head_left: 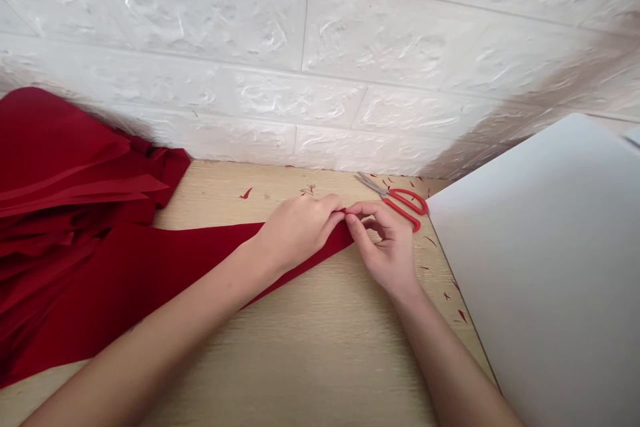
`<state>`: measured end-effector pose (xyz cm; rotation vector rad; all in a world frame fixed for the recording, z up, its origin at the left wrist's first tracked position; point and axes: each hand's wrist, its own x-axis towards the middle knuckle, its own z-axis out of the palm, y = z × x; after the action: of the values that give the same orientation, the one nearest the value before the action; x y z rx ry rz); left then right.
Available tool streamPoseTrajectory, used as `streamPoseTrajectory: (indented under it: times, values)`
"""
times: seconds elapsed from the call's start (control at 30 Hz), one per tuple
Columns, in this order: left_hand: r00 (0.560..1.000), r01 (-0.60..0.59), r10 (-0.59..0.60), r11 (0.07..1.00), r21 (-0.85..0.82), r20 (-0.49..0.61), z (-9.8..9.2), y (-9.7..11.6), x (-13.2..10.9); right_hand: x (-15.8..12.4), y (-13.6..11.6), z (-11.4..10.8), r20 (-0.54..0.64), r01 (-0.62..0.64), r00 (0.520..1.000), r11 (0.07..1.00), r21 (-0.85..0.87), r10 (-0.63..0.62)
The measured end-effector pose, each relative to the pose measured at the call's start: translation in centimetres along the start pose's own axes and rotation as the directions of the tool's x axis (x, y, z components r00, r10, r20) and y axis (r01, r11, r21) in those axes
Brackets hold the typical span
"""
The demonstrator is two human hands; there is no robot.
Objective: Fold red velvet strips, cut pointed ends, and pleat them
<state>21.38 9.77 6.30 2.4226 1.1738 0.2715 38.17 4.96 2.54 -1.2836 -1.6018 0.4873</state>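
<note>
A long piece of red fabric (150,267) lies across the wooden table (320,347), tapering to a point near the middle. My left hand (297,227) rests on that tip with its fingers closed on the cloth. My right hand (387,243) meets it from the right, thumb and forefinger pinching the same tip of the fabric. Just behind my right hand lie red-handled scissors (400,200), blades pointing left toward the wall.
More red fabric (65,167) is heaped at the left against the white brick-pattern wall (320,47). A large white sheet or board (545,267) covers the right side. Small red scraps (246,193) are scattered on the table near the wall and the board's edge.
</note>
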Motion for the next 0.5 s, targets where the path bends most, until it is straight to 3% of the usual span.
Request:
streamPoseTrajectory:
  times: [0.27,0.5]
  values:
    - [1.000,0.012,-0.012,1.000,-0.005,0.020,-0.12,0.22,0.17,-0.10,-0.14,-0.05,-0.004,-0.023,1.000,0.999,-0.041,0.023]
    - [1.000,-0.012,0.011,0.999,-0.029,-0.028,0.28,-0.09,0.23,0.04,-0.44,-0.03,0.006,-0.094,0.996,0.996,0.003,0.094]
